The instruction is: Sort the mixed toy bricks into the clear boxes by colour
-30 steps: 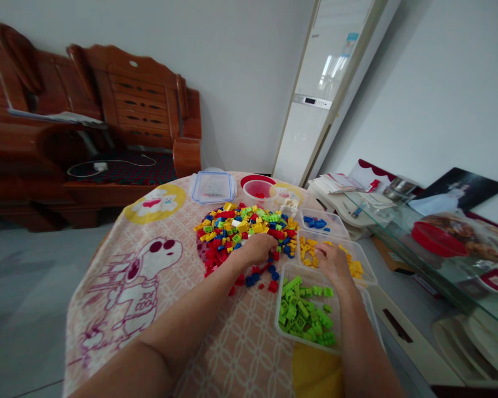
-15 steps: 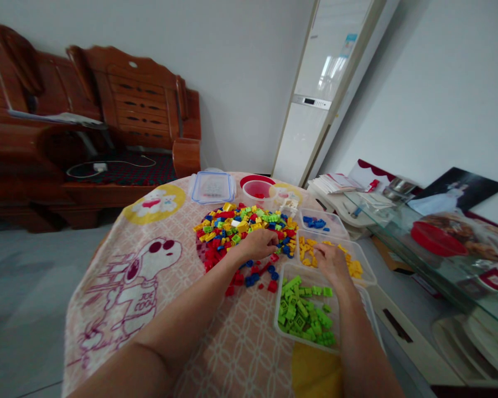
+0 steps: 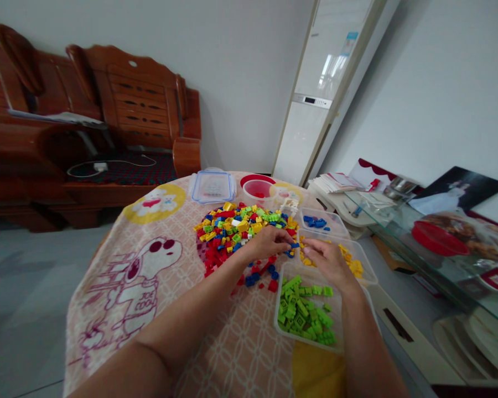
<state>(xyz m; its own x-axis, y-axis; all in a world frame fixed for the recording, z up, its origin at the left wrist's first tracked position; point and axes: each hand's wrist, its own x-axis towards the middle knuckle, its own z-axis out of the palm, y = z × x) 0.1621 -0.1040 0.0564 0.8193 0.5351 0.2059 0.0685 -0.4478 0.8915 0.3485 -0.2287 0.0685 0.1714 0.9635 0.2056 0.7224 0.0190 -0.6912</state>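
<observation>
A small blue building brick (image 3: 294, 245) is pinched between the fingertips of my left hand (image 3: 270, 243), at the right side of a mixed heap of toy bricks (image 3: 236, 226). My right hand (image 3: 327, 260) is just to the right, over the near left part of a clear box of yellow bricks (image 3: 352, 260). Its thumb and forefinger are a little apart and point at the blue brick, with nothing visible between them. Near my right forearm sits a clear box of green bricks (image 3: 305, 312). Farther back, a clear box (image 3: 334, 221) holds several blue bricks.
At the table's far side are a blue-rimmed lid (image 3: 213, 187) and a pink bowl (image 3: 258, 188). White pieces (image 3: 289, 205) lie beside the bowl. Loose red and blue bricks (image 3: 259, 273) lie before the heap. A glass shelf (image 3: 431, 265) stands to the right of the table.
My left hand has moved right from over the heap and now holds a blue brick. My right hand has shifted slightly left toward it, its fingers now turned to the left hand.
</observation>
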